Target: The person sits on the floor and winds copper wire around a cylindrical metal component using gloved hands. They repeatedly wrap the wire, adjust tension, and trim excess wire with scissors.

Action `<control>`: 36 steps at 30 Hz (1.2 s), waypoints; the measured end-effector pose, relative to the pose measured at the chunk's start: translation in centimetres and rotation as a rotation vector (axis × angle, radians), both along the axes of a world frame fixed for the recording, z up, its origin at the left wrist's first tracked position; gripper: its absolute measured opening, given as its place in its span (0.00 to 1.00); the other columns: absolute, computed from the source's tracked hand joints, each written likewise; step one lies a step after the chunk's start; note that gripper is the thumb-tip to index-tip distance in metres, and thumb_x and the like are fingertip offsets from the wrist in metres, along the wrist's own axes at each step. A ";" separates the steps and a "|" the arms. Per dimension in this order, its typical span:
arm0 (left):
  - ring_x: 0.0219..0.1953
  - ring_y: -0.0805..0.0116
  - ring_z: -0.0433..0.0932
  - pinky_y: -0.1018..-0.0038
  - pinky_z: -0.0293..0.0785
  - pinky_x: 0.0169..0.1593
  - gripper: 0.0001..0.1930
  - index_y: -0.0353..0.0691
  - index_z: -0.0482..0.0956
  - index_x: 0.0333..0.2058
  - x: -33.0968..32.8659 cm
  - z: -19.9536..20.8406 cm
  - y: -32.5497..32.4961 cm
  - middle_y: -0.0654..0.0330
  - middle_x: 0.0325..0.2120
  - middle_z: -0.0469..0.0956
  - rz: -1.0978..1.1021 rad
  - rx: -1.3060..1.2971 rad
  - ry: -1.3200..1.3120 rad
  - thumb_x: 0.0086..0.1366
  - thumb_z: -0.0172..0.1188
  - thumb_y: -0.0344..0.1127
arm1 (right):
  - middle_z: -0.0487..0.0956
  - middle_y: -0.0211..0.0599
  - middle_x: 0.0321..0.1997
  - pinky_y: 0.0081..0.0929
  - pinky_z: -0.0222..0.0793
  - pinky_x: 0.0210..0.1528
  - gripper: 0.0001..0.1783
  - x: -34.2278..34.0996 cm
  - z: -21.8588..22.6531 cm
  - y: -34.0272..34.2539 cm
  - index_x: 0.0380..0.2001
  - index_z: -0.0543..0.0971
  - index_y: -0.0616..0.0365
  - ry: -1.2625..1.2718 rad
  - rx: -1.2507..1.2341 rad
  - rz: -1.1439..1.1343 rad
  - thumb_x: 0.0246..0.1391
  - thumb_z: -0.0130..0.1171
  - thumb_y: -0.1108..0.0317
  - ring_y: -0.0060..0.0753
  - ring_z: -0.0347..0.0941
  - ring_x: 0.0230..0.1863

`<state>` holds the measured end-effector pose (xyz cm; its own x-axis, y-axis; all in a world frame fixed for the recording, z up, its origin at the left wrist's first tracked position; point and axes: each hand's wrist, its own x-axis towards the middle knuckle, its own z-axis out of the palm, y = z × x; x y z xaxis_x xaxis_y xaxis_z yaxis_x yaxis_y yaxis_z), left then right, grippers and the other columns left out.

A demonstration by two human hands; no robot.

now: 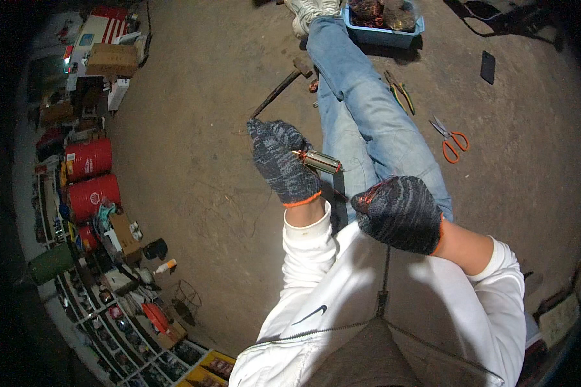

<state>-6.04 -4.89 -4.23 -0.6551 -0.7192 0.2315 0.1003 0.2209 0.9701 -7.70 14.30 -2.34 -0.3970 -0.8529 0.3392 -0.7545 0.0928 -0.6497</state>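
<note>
My left hand (279,160), in a grey knitted glove with an orange cuff, is closed round one end of a small motor armature (323,161). The armature's metal core points right, over my jeans, with copper-coloured winding showing near my fingers. A thin wire seems to run from it toward my right hand (400,214). That hand, gloved alike, is curled closed above my lap, and reddish copper wire (366,198) shows at its fingers. How much it holds is hidden. My outstretched legs (361,97) lie beneath both hands.
On the floor are a hammer (281,89) left of my legs, and pliers (400,93), orange-handled scissors (450,139) and a dark phone (488,67) to the right. A blue bin (384,39) of coppery scrap stands by my feet. Red drums (91,197) and cluttered shelves line the left.
</note>
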 end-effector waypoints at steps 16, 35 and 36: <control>0.23 0.78 0.70 0.82 0.66 0.26 0.09 0.37 0.74 0.33 2.2 4.6 0.2 0.64 0.23 0.73 -0.432 0.458 -0.319 0.62 0.53 0.38 | 0.78 0.36 0.32 0.33 0.69 0.30 0.10 -2.6 1.6 2.3 0.32 0.78 0.50 -0.826 -0.084 0.009 0.42 0.56 0.71 0.38 0.75 0.30; 0.39 0.67 0.76 0.74 0.72 0.45 0.11 0.36 0.73 0.42 3.6 -2.7 -3.8 0.55 0.38 0.76 -0.221 -0.066 0.104 0.63 0.48 0.31 | 0.75 0.38 0.46 0.31 0.66 0.49 0.15 -0.4 -0.7 1.0 0.44 0.74 0.60 -0.611 -0.207 0.405 0.54 0.50 0.66 0.33 0.72 0.44; 0.39 0.67 0.75 0.74 0.72 0.46 0.11 0.36 0.73 0.42 3.8 -3.0 -4.8 0.56 0.38 0.76 -0.316 0.137 0.261 0.63 0.48 0.31 | 0.75 0.37 0.48 0.32 0.66 0.50 0.15 -0.5 -0.9 0.8 0.44 0.75 0.59 -0.484 -0.281 0.478 0.54 0.48 0.69 0.32 0.72 0.46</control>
